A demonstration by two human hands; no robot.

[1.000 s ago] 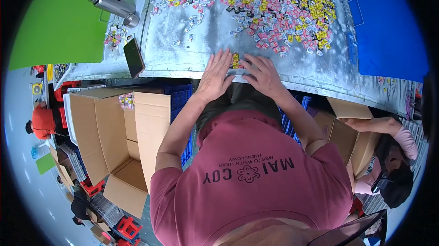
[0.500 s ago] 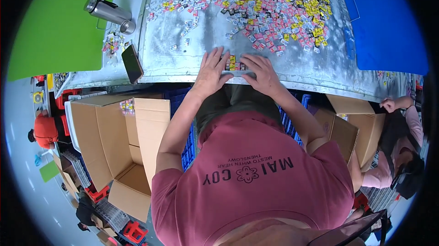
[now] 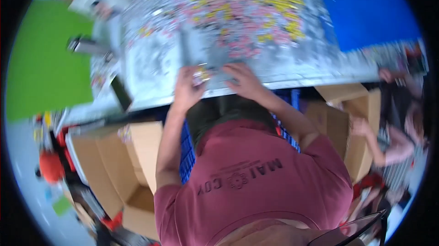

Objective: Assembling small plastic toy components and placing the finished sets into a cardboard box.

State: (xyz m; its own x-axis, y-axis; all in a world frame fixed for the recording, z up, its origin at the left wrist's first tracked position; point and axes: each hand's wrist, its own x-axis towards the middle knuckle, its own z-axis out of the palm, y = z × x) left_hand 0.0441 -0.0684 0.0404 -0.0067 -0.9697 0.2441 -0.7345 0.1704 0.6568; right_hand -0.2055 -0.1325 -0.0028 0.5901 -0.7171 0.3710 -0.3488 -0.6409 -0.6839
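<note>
A small block of colourful little rectangular pieces is at the table's near edge, blurred by motion. My left hand is closed around its left side, the thumb below it and the fingers above. To the right, my right hand is apart from the block, low over the metal tabletop, its fingers stretched out and holding nothing. Beyond both hands spreads a wide layer of loose little pieces in yellow, pink, white and black.
A steel flask and a dark phone are at the left, beside a green board. A blue board is at the right. Open cardboard boxes flank me below the table. At the right, a person in pink reaches toward another box.
My left hand has drawn the block to the left, away from my right hand, which no longer touches it. The whole view has turned and blurred as my head moved.
</note>
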